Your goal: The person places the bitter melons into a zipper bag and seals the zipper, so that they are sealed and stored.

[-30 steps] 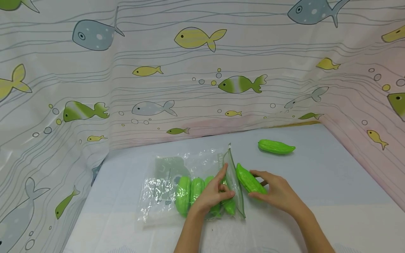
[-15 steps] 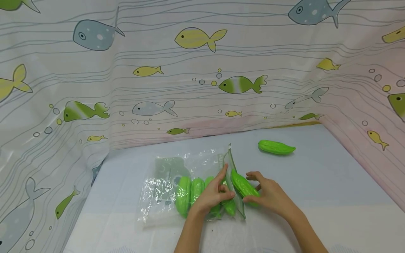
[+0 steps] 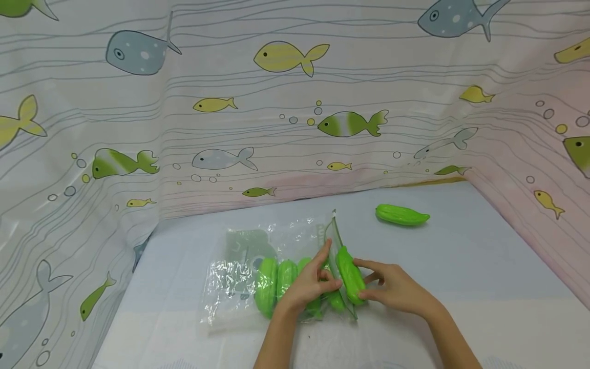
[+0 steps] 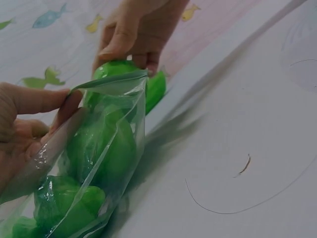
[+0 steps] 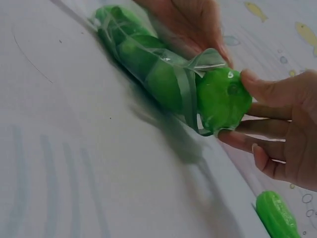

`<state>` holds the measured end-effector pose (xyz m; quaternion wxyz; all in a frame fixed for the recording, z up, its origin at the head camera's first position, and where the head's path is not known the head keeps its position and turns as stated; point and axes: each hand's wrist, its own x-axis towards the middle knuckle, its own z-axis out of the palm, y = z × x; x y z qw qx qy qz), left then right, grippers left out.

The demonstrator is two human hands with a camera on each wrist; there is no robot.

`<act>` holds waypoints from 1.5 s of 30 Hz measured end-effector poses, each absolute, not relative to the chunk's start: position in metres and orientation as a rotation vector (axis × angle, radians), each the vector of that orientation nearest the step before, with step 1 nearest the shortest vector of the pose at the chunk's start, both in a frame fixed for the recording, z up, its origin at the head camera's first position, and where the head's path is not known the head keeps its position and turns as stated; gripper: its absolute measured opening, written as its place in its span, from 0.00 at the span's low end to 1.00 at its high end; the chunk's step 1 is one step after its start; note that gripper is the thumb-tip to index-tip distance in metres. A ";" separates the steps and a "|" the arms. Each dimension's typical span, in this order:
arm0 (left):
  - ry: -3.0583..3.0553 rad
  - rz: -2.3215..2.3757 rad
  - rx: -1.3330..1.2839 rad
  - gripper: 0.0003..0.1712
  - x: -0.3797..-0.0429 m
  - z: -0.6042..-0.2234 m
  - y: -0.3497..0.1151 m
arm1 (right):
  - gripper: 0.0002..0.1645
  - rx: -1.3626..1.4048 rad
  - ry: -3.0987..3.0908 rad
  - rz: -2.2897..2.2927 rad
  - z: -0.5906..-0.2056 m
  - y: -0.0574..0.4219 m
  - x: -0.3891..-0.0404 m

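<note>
A clear plastic zip bag (image 3: 295,230) lies flat with several bright green, ribbed bitter melons (image 3: 266,287) inside. My left hand (image 3: 306,284) lies over the bag near its mouth; in the left wrist view its thumb and a finger pinch the green-edged rim (image 4: 111,79). One more bitter melon (image 3: 351,277) stands at the mouth, held by my right hand (image 3: 396,287) between thumb and fingers. The right wrist view shows that melon's blunt end (image 5: 223,99) outside the bag beside the zip edge; its far end is hidden there by the plastic.
Another bitter melon (image 3: 402,214) lies alone on the pale table cover (image 3: 484,256), farther back on the right. Behind and at both sides hangs a curtain (image 3: 286,138) printed with fish.
My right hand has moved left with the bitter melon, bringing it from beside the bag to its mouth and turning it more lengthwise to the opening. My left hand stays in place.
</note>
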<state>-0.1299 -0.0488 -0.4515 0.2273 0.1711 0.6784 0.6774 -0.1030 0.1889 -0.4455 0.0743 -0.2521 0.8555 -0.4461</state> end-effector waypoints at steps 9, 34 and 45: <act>1.886 1.846 0.456 0.55 -0.127 -0.453 -0.049 | 0.44 -0.782 2.551 -1.380 -0.452 0.188 -0.104; 1.800 1.919 0.480 0.54 -0.126 -0.453 -0.049 | 0.35 -0.805 2.585 -1.476 -0.464 0.174 -0.104; 1.831 1.902 0.437 0.55 -0.129 -0.453 -0.048 | 0.26 -0.834 2.683 -1.326 -0.464 0.169 -0.103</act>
